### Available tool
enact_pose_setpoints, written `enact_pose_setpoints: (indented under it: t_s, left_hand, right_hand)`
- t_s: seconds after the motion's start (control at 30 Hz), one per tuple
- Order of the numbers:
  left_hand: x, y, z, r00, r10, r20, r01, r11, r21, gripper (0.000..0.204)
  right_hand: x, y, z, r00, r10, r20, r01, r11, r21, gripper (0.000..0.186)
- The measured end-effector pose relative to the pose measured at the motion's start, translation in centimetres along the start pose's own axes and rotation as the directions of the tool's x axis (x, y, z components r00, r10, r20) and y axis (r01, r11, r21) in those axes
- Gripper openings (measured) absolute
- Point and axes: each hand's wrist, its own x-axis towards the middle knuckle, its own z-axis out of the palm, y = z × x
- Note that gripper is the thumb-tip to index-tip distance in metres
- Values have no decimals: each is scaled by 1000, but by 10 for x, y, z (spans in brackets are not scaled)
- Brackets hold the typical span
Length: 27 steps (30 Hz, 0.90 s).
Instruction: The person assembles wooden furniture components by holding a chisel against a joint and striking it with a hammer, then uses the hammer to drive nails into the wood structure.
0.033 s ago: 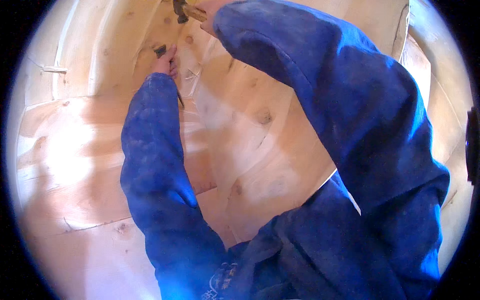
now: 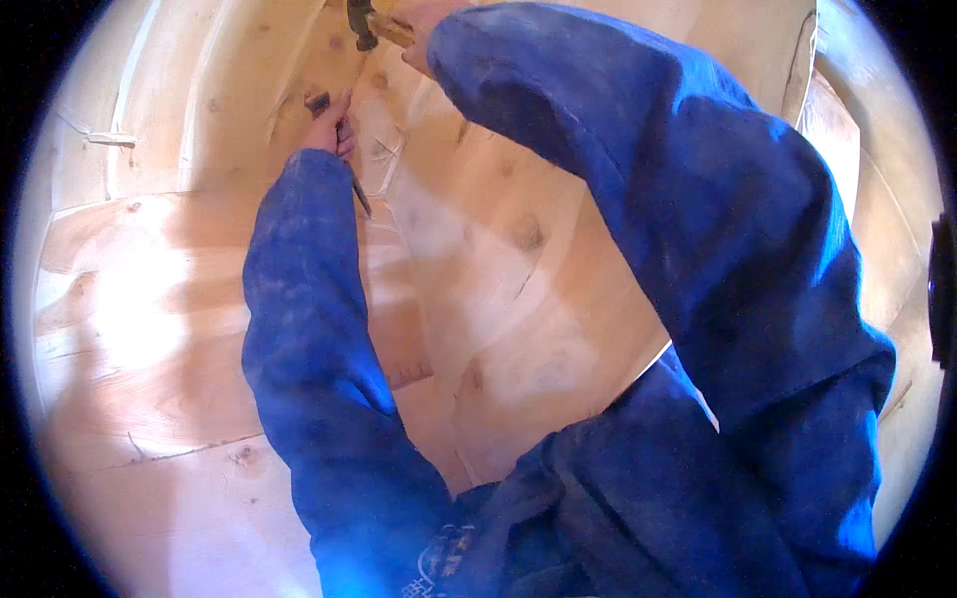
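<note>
My right hand [image 2: 424, 30] grips the wooden handle of a hammer [image 2: 364, 30] at the top of the view, its dark metal head just above and right of my left hand. My left hand [image 2: 331, 125] is closed around a narrow tool [image 2: 363, 199], apparently a chisel, with a dark top showing above the fist and a thin shaft pointing down along the wooden panels [image 2: 399, 149]. Part of the tool is hidden by my fingers. The hammer head is apart from the tool's top.
Pale plywood or board surfaces [image 2: 150, 399] with knots, seams and light streaks curve around me. A small thin wood piece [image 2: 112, 140] sticks out at upper left. A bright opening with a panel edge [image 2: 837, 130] is at the right. My blue sleeves cross much of the view.
The hammer head has shifted very slightly to the right and down. My left hand and its tool have moved a few pixels downward.
</note>
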Motion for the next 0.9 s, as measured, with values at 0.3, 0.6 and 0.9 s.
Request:
enact_pose_setpoints:
  t_s: [0.3, 0.6, 0.9]
  left_hand:
    - [15, -26, 8, 983, 91, 158, -71, 990, -126, 51]
    - [6, -22, 27, 988, 79, 131, -78, 997, -9, 47]
    - [26, -44, 26, 977, 178, 119, -193, 973, 124, 47]
  right_hand:
    - [8, 10, 7, 997, -60, 57, 60, 998, 11, 39]
    - [7, 16, 12, 993, -79, 85, 78, 997, 21, 35]
    - [4, 15, 25, 986, -122, 114, 121, 993, 13, 32]
